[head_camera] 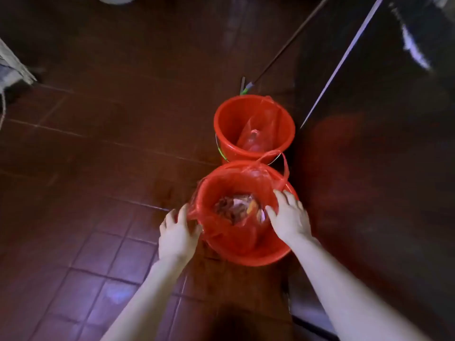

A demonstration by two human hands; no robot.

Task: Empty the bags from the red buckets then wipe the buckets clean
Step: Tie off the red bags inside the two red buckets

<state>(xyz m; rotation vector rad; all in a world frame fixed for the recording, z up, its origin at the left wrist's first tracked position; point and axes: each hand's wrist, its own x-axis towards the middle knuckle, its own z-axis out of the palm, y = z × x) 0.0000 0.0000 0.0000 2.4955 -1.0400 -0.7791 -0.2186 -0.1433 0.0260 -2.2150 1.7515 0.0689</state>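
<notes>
Two red buckets stand on the tiled floor, one behind the other. The near bucket [256, 254] is lined with a red plastic bag [221, 190] that holds mixed rubbish [236, 207]. My left hand [176, 232] grips the bag's left edge at the rim. My right hand [289, 215] lies on the right rim with fingers spread over the bag's edge. The far bucket [229, 134] holds a crumpled red bag [256, 134] with little in it.
Dark red-brown floor tiles [98, 242] surround the buckets. A dark cabinet front [369, 193] rises close on the right. A long-handled tool [283, 50] leans behind the far bucket. Pale objects sit at the far left edge [12, 70].
</notes>
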